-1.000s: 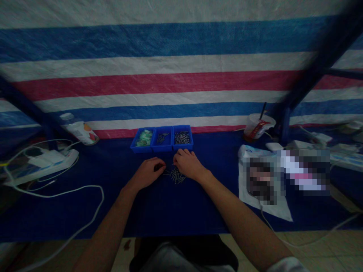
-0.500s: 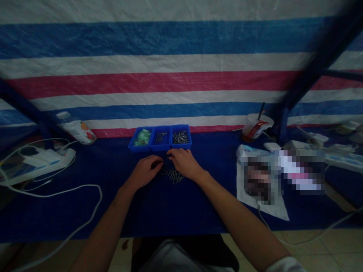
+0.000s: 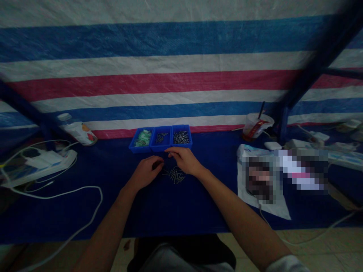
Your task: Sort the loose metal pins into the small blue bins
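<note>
My left hand rests low over the blue table, thumb and fingers curled together; whatever they hold, if anything, is hidden. Just right of it, my right hand pinches with thumb and forefinger in front of the bins. A small pale glint shows at its fingertips, too small to name. Between and below the hands lies a loose pile of thin metal screws or nails. Behind stand three joined blue bins: the left bin has green-and-clear packets, the middle bin some dark screws, the right bin many metal screws.
On the left are a bottle, a power strip and a white cable. At right stand a plastic cup with straw, a printed white bag and more chargers. A striped tarp hangs behind.
My right hand has turned slightly, its fingers now drawn into a pinch a little left of before. My left hand has hardly moved. The view has shifted slightly.
</note>
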